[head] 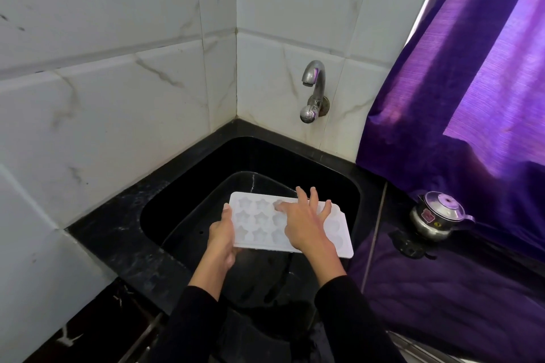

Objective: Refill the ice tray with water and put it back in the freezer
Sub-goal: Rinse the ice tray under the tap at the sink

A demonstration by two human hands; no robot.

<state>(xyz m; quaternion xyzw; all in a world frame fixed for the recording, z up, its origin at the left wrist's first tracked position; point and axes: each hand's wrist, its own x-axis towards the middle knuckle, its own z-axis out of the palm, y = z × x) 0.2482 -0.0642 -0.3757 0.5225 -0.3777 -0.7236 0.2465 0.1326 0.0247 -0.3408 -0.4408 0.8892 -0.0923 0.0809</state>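
Item: white ice tray [259,225], which I see held over the black sink [182,186], below the wall tap [314,88]. Left hand [222,240] grips its left edge; right hand [305,224] lies spread on top, fingers straight.

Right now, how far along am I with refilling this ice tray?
Early stage. Done: the ice tray is out and held over the black sink. In hand: your left hand grips its left end while your right hand rests spread on top. Left: no water runs from the tap, so filling and the freezer trip remain.
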